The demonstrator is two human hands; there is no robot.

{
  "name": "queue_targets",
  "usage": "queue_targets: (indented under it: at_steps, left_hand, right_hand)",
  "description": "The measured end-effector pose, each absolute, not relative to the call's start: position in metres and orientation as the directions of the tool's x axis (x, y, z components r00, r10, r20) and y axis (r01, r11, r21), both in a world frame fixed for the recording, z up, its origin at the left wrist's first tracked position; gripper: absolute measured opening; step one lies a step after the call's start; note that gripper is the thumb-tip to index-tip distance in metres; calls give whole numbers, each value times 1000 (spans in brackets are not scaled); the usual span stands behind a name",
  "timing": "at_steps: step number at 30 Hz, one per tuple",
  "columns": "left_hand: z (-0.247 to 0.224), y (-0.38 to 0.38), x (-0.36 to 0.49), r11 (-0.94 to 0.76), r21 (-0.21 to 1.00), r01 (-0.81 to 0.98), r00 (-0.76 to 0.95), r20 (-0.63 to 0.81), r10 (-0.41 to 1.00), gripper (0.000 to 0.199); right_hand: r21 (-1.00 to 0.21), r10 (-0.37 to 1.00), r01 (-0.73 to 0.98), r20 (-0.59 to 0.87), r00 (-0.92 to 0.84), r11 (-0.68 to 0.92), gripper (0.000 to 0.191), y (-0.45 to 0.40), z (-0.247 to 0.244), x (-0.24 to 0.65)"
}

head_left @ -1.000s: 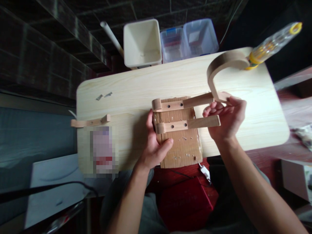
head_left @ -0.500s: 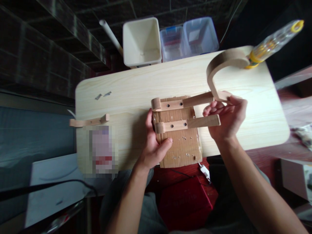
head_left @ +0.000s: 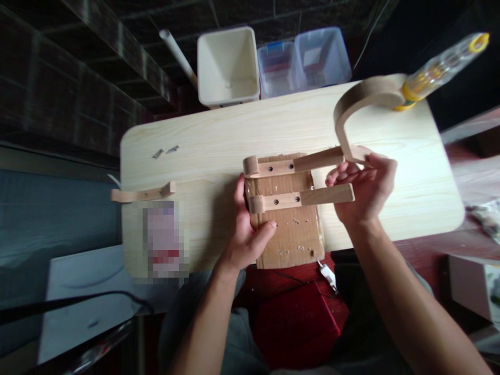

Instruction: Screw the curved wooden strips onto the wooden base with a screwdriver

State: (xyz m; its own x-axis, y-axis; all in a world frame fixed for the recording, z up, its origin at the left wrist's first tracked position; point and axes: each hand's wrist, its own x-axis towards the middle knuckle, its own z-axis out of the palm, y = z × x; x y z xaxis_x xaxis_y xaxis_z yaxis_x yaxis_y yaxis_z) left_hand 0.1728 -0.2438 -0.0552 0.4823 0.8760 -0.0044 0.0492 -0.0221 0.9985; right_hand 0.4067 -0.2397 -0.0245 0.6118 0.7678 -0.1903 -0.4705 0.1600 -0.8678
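Note:
My left hand [head_left: 250, 229] grips the left edge of a cardboard piece [head_left: 289, 237], thumb on top. Two wooden hooks [head_left: 279, 169] lie across the cardboard, each with two dark screw heads and its straight end jutting out to the right. Pinched between thumb and fingers of my right hand [head_left: 365, 187] is the lower end of a curved wooden piece [head_left: 344, 112], which arches up toward the far right. That end overlaps the tip of the upper hook; I cannot tell whether they are joined. Small holes dot the bare cardboard below the hooks.
A clear-handled yellow screwdriver [head_left: 441, 70] is at the table's far right corner. Another wooden hook [head_left: 144, 194] lies at the left edge, near small metal bits [head_left: 172, 149] and a blurred-out packet [head_left: 162, 234]. Bins [head_left: 226, 65] stand behind the pale table [head_left: 203, 143].
The curved wooden piece and the screwdriver show slightly farther right. Both hands keep their hold and have hardly moved.

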Motion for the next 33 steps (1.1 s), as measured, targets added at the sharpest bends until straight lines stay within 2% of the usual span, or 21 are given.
queue_targets:
  at_steps: [16,33]
  left_hand:
    - [-53,-244,171,-24,998,57,485,-6,874,105]
    - [-53,-244,172,-118,987,111,480,50,876,103]
  right_hand:
    - [-876,787,-457,-171,592,153,23,-241,-29,410]
    - [-840,794,-511,-178,581,185,24,-240,-35,415]
